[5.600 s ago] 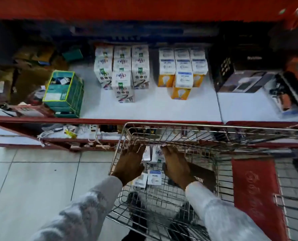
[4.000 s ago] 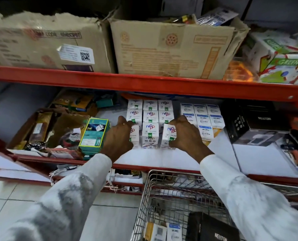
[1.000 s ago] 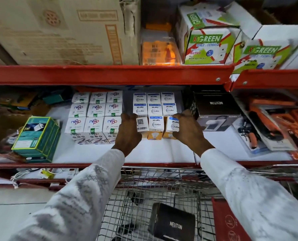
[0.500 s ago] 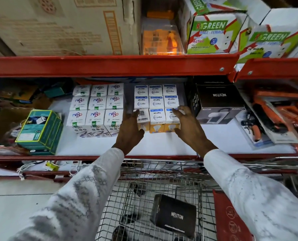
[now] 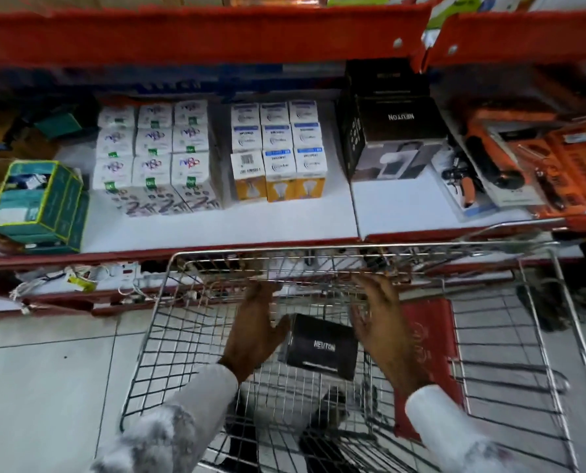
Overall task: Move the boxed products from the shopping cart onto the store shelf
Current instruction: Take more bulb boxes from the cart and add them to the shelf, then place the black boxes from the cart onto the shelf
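Note:
A black box marked NEUTON [image 5: 320,346] lies in the wire shopping cart [image 5: 319,249]. My left hand [image 5: 255,331] is inside the cart just left of the box, fingers spread, thumb close to its edge. To the box's right, my right hand [image 5: 382,324] hangs with fingers apart and holds nothing. On the white shelf [image 5: 216,227] stand a block of white boxes [image 5: 155,151] and a block of white-and-yellow bulb boxes [image 5: 278,151]. A larger black NEUTON box [image 5: 392,131] stands on the shelf to their right.
A green box [image 5: 39,203] sits at the shelf's left end. Orange tool packs [image 5: 557,165] lie at the right. A red beam [image 5: 199,32] of the upper shelf runs overhead. A red panel [image 5: 428,336] leans in the cart. Cables lie on the lower shelf [image 5: 80,281].
Both hands have left the bulb boxes on the shelf and dropped down into the cart, either side of the black box. My view has tilted down.

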